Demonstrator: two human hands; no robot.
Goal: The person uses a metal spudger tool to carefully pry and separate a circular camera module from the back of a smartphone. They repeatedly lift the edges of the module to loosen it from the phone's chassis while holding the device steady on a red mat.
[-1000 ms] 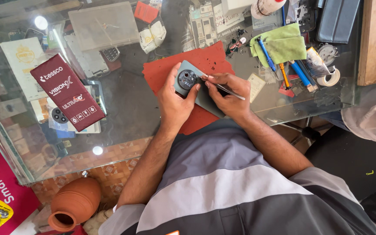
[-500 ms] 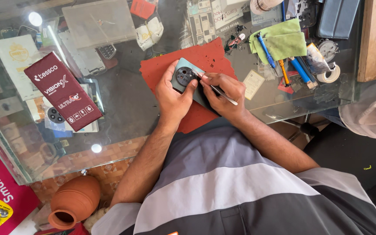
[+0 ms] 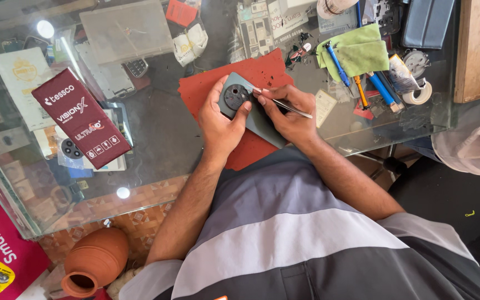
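Note:
A dark grey phone [image 3: 249, 111] with a round camera ring lies back-up over a red mat [image 3: 262, 75] on the glass counter. My left hand [image 3: 220, 125] grips the phone's left side, thumb beside the camera ring. My right hand [image 3: 290, 114] pinches thin metal tweezers [image 3: 290, 106], whose tip touches the phone's upper edge close to the camera ring. Most of the phone's lower half is hidden under my right hand.
A green cloth [image 3: 356, 53] with blue-handled screwdrivers [image 3: 381, 89] and a tape roll [image 3: 418, 94] lies at the right. A maroon box [image 3: 81, 119] rests on the left of the glass. A clay pot [image 3: 93, 261] stands on the floor. Wooden strips [image 3: 470, 50] sit at the far right.
The hands and phone hold nearly the same pose. The tweezers' tip has shifted slightly toward the camera ring, and the view has drifted a little.

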